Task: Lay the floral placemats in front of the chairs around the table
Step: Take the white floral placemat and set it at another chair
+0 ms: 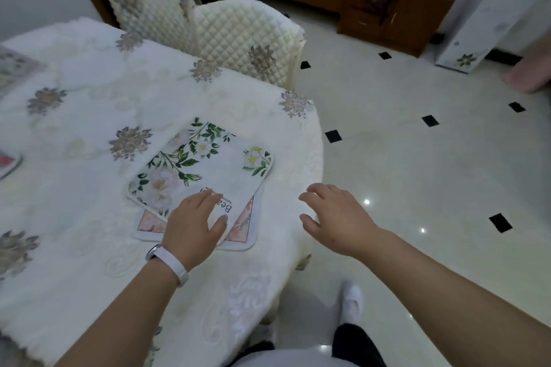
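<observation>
A white placemat with green leaves and pale flowers (208, 164) lies on the round table (89, 116), stacked askew on a pink-bordered placemat (243, 226). My left hand (193, 223) rests flat on the near edge of the top mat, fingers spread, a white band on the wrist. My right hand (334, 217) hovers past the table's right edge, fingers apart and holding nothing. Another placemat (12, 68) shows at the far left edge, and a corner of one more (7, 162) lies at the left. Two quilted cream chairs (238, 36) stand behind the table.
The table wears a white cloth with grey flower motifs. Glossy tiled floor (417, 173) with black diamond insets spreads to the right. A wooden cabinet (396, 15) with dark cloth on it and a white floral panel (489, 12) stand at the back. My white shoe (351, 301) shows below.
</observation>
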`<state>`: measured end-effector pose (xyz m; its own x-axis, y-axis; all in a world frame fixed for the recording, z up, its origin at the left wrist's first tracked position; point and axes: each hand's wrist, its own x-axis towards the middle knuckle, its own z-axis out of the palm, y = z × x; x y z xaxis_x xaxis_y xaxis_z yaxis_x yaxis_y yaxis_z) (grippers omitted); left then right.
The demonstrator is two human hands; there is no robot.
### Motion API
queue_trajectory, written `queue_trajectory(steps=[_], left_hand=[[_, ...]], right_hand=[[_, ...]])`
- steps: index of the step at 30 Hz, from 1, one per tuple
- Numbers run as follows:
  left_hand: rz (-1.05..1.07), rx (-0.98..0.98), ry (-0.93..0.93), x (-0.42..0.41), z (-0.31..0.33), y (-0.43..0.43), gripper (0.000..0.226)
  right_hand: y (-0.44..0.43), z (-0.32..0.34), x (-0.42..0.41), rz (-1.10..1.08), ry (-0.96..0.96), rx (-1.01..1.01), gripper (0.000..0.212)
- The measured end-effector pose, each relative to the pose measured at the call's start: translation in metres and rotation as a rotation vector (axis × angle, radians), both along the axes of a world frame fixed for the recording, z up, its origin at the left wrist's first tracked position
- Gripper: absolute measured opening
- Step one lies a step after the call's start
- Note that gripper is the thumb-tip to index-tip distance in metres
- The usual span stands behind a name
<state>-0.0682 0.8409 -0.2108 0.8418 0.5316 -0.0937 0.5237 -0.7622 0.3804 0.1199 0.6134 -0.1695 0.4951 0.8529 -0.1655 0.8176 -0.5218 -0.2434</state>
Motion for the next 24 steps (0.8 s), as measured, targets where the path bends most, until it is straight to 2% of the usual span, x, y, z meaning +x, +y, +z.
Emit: queue_trajectory(steps=[6,10,13,19,24], left_hand=[[0.261,0.027,0.042,0.018,0.013,-0.039,0.063],[0.458,0.029,0.077,0.038,0.025,-0.074,0.05],[0.572,0.002,0.091,0.049,0.031,-0.096,0.057],[0.793,-0.021,0.016,0.047,0.044,-0.117,0.051],[0.906,-0.089,-0.041,0.061,0.028,-0.12,0.059]], right_hand=[[0.014,-0.003,0.082,0.217,0.056,0.025,0.044],[0.017,-0.001,0.139,0.329,0.078,0.042,0.044],[0.025,0.001,0.168,0.386,0.109,0.024,0.044],[0.062,0.002,0.174,0.564,0.165,0.029,0.045],[0.102,-0.009,0.164,0.68,0.162,0.001,0.044]])
